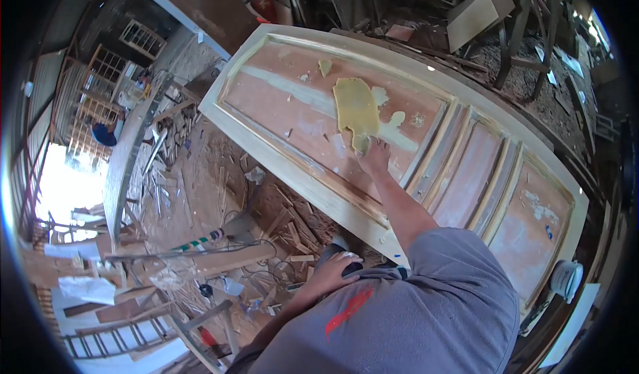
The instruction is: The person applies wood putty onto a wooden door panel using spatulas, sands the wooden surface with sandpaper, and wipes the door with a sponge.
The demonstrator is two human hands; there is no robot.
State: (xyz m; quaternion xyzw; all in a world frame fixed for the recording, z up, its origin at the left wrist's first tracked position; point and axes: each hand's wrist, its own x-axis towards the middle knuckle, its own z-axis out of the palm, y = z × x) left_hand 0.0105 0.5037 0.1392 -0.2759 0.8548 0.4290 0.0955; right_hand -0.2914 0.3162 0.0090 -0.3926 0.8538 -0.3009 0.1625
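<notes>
A large wooden door with raised mouldings lies flat before me. My right hand is over its big panel, at the lower end of an uneven yellow patch that looks like filler. The fingers are bent around something small by the patch, which I cannot make out. Pale smears and a smaller yellow blob mark the same panel. My left hand rests against my body near the thigh, fingers laid out, holding nothing visible.
A round tub stands by the door's near right corner. Wood scraps and cables cover the floor at left. A long curved board and another person are farther left. Wooden frames stand behind the door.
</notes>
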